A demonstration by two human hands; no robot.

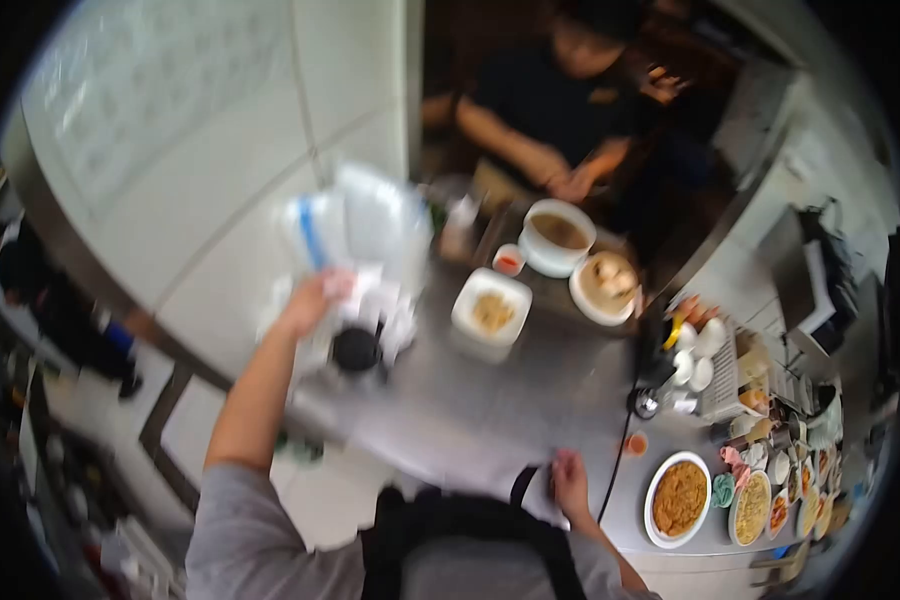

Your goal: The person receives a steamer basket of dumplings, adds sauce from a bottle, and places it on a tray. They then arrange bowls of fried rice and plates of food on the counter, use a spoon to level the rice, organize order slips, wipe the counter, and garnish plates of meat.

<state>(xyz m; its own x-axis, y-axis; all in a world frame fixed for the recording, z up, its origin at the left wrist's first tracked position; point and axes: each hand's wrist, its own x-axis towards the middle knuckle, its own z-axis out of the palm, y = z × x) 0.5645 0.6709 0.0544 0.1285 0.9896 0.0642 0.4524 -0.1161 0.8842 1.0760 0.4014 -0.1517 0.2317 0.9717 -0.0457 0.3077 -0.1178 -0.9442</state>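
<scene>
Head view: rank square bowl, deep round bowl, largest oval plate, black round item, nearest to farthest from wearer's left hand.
1. Black round item: lower right of left hand
2. Square bowl: right
3. Deep round bowl: upper right
4. Largest oval plate: far lower right

You've got your left hand (318,295) at some crumpled white stuff (380,300), plastic bag (380,215) just beyond, right hand (570,482) by the counter (470,410) edge.

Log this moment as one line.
left hand: at white bundle, blurred | right hand: near counter, grip unclear | ahead: square bowl, soup bowl
</scene>
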